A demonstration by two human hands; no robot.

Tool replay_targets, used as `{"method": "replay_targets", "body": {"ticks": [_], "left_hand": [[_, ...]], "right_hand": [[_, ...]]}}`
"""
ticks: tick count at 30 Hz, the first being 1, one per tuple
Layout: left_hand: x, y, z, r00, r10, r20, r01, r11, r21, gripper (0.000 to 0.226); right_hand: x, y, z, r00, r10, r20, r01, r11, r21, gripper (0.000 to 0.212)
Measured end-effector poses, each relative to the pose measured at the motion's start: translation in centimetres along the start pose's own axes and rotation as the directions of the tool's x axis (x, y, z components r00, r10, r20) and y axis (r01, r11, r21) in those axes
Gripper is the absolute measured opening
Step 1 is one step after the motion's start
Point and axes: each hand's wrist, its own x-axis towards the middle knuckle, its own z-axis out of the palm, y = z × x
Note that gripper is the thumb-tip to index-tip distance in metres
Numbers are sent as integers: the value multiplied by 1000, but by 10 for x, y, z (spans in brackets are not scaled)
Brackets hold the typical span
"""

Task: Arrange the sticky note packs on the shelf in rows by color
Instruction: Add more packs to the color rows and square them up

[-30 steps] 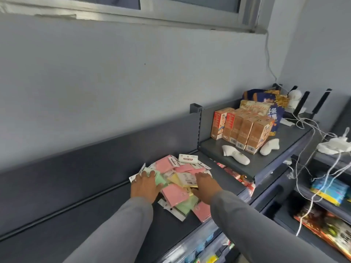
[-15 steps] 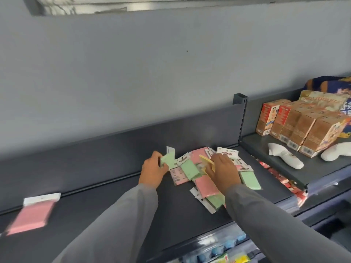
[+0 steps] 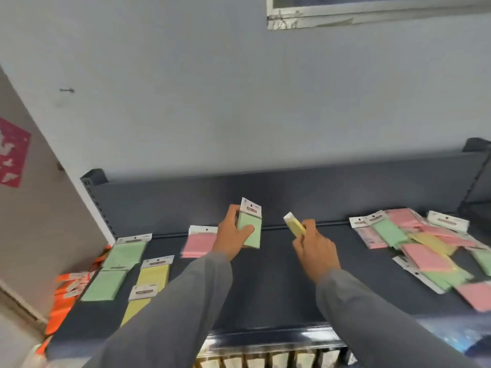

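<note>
The left hand (image 3: 231, 236) grips a flat green pack (image 3: 249, 229) by its edges; the right hand (image 3: 314, 244) pinches a thin yellow pack (image 3: 294, 226). Both now hover mid-shelf (image 3: 276, 293), away from the jumbled pile (image 3: 425, 245) they were sorting. At left lie two green (image 3: 114, 269), two yellow (image 3: 148, 282) and one pink pack (image 3: 199, 241).

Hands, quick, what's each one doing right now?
Left hand: holding a green sticky note pack.
Right hand: holding a yellow sticky note pack.
</note>
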Motion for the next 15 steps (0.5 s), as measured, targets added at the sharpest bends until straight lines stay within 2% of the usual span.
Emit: {"method": "replay_targets", "body": {"ticks": [2, 4, 9, 15], "left_hand": [[-11, -16, -33, 1000, -9, -27, 12, 997, 82, 21], [-21, -34, -61, 999, -16, -30, 19, 991, 129, 17], [-44, -68, -125, 995, -1, -101, 18, 985, 171, 20], [-86, -106, -230, 950, -40, -308, 99, 979, 179, 20]], "right_hand": [[-12, -33, 16, 999, -23, 35, 23, 1000, 15, 19], [-20, -64, 27, 996, -59, 71, 59, 998, 1, 19], [-15, -117, 48, 989, -127, 72, 126, 992, 11, 20], [-26, -187, 92, 969, -199, 144, 184, 976, 116, 22]]}}
